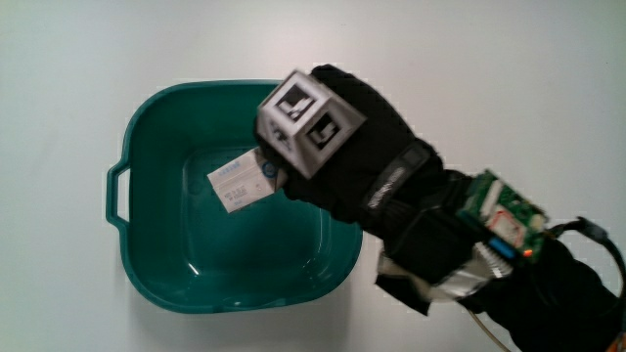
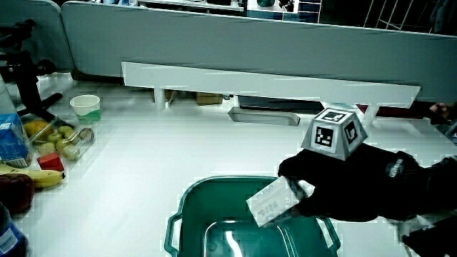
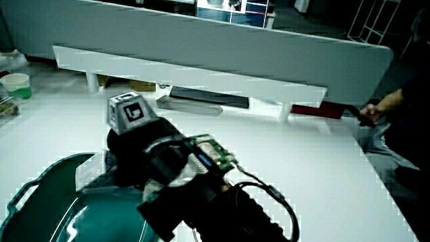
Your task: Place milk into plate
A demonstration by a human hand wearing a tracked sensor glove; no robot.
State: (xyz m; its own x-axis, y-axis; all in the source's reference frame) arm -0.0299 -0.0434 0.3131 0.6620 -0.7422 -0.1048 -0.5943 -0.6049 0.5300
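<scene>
A small white milk carton with pale blue print is held over the inside of a teal basin that has a handle on its rim. The gloved hand is shut on the carton's end, with the patterned cube on its back. In a side view the carton hangs tilted above the basin, gripped by the hand. In a side view the hand and forearm cover most of the carton, and the basin lies under them.
Beside the basin in a side view lie a banana, other fruit, a small cup and a blue carton. A low white shelf runs along the partition. Wires and a circuit board sit on the forearm.
</scene>
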